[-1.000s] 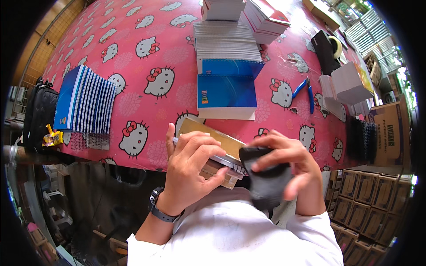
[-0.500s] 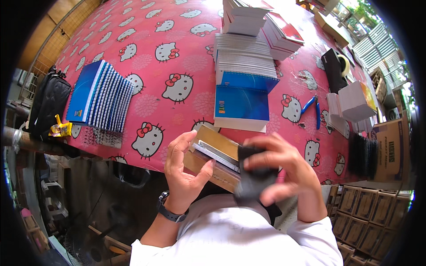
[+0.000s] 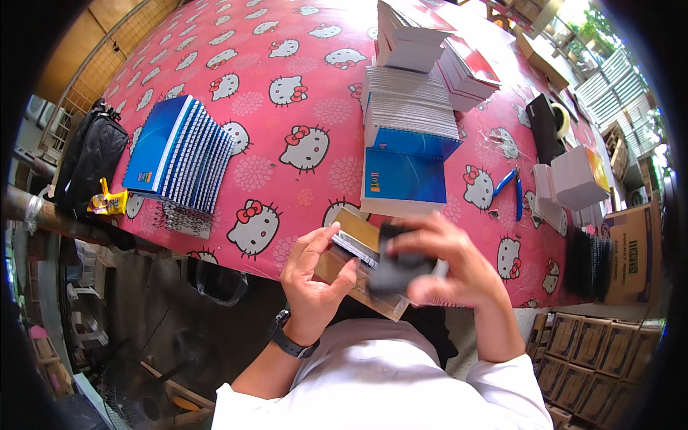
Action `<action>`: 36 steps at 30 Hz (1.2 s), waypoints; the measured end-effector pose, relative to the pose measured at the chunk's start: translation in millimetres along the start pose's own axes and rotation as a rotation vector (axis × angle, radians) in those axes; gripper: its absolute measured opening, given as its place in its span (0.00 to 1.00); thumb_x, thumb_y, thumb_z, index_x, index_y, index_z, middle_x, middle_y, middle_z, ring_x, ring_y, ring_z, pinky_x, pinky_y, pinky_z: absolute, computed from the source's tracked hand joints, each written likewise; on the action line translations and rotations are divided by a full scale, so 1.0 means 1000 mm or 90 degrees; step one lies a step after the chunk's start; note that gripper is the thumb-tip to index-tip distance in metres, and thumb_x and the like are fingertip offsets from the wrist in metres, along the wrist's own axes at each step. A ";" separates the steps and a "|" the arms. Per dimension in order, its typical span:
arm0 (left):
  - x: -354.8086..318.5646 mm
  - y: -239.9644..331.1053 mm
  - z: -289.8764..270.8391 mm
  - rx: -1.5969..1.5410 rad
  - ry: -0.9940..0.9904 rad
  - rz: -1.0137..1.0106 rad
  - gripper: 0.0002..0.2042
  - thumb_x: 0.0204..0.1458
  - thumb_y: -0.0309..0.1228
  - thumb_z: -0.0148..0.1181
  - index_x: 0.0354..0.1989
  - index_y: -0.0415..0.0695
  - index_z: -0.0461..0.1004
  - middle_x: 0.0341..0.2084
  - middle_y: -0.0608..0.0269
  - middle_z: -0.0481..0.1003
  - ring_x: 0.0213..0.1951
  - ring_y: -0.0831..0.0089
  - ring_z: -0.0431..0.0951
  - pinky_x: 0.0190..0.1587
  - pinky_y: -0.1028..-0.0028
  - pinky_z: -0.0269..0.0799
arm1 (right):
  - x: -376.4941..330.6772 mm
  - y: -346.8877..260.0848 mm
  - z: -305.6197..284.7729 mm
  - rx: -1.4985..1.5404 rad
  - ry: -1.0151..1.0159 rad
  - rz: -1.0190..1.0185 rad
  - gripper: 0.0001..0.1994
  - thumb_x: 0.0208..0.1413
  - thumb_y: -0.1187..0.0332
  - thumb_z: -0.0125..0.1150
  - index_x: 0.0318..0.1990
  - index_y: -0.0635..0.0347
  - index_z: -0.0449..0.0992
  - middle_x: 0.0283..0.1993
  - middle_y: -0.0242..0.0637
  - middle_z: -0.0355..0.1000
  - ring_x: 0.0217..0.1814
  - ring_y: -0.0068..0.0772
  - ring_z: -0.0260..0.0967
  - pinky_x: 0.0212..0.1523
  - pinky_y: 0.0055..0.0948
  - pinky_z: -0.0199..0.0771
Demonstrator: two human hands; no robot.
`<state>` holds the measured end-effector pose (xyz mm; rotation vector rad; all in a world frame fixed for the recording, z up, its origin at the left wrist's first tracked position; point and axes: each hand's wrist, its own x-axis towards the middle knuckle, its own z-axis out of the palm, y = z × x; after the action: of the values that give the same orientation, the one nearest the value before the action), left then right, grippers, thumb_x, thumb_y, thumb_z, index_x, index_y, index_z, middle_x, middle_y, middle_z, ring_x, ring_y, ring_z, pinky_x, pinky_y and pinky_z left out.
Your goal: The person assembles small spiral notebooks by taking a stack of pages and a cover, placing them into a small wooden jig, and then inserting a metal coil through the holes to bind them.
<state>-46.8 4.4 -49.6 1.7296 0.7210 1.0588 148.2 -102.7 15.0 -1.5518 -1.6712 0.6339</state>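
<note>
Hands meet over the near table edge, just above the person's white-shirted chest. The left hand (image 3: pixel 312 276) grips a thin stack of brown card and paper sheets (image 3: pixel 351 261) from its left side: the thumb lies across the top, the fingers curl closed under and around the lower-left corner, so the hand is clamped on the stack. A dark watch (image 3: pixel 290 340) sits on that wrist. The stack tilts, with its far end toward the table and its near corner hanging past the edge toward the shirt. Over the stack's right half sits a black, blurred object (image 3: pixel 398 269); what it is cannot be told. The right hand (image 3: pixel 455 269) wraps it, fingers bent over its top and thumb below, closed on it, so the black object lies between those fingers and the stack.

Farther left on the pink cartoon-cat tablecloth (image 3: pixel 287 93) lies a fanned row of blue spiral notebooks (image 3: pixel 179 154), well apart from the hands. Just beyond the hands stands a blue notebook pile (image 3: pixel 405 175), near the stack's far end. Bare cloth lies between the two groups of notebooks. To the right lie blue-handled pliers (image 3: pixel 512 186) and white blocks of paper (image 3: pixel 573 179).
</note>
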 end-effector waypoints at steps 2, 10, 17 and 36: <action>-0.005 -0.003 -0.002 0.013 0.004 0.009 0.23 0.39 0.23 0.67 0.49 0.39 0.76 0.42 0.55 0.75 0.41 0.67 0.76 0.46 0.71 0.72 | 0.003 0.016 -0.002 -0.096 0.050 0.078 0.29 0.41 0.43 0.69 0.42 0.59 0.79 0.52 0.51 0.71 0.52 0.52 0.67 0.54 0.43 0.66; 0.002 -0.002 0.000 0.013 0.014 0.016 0.22 0.40 0.23 0.67 0.49 0.39 0.76 0.42 0.55 0.75 0.42 0.66 0.77 0.46 0.72 0.72 | 0.017 0.007 -0.001 -0.060 0.066 0.020 0.31 0.41 0.39 0.67 0.42 0.57 0.79 0.51 0.50 0.71 0.51 0.53 0.68 0.52 0.41 0.66; 0.000 -0.001 -0.005 0.039 -0.002 0.050 0.19 0.44 0.24 0.66 0.47 0.40 0.77 0.42 0.55 0.75 0.40 0.64 0.77 0.46 0.69 0.72 | 0.006 0.013 0.002 -0.242 0.218 0.071 0.27 0.37 0.50 0.74 0.43 0.58 0.78 0.54 0.49 0.69 0.53 0.50 0.65 0.53 0.43 0.68; 0.021 0.060 0.017 -0.070 -0.238 0.162 0.11 0.39 0.20 0.70 0.33 0.43 0.80 0.27 0.63 0.79 0.31 0.70 0.78 0.34 0.74 0.73 | -0.029 -0.041 0.027 0.037 0.345 -0.031 0.12 0.47 0.70 0.71 0.36 0.62 0.73 0.31 0.36 0.69 0.31 0.32 0.67 0.28 0.29 0.69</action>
<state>-22.0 -7.6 9.6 1.8862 0.2083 0.8848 101.0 -133.5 25.1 -1.4703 -1.2608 0.2027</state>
